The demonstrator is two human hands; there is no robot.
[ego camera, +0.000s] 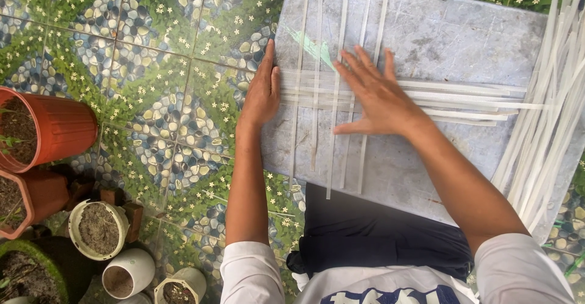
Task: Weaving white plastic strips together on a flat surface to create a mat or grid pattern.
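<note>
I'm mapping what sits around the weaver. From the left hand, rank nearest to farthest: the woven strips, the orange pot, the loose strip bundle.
From the left hand:
1. Woven strips, touching its fingers.
2. Orange pot, far left on the tiles.
3. Loose strip bundle, right edge of the board.

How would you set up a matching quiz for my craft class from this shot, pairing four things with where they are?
Things:
1. left hand
2. right hand
3. loose strip bundle
4. orange pot

Places:
A. flat on the crossing strips, fingers spread
B. far left, on the tiled floor
C. at the left edge of the grey board
D. along the board's right side

Pairs: 1-C, 2-A, 3-D, 4-B
</note>
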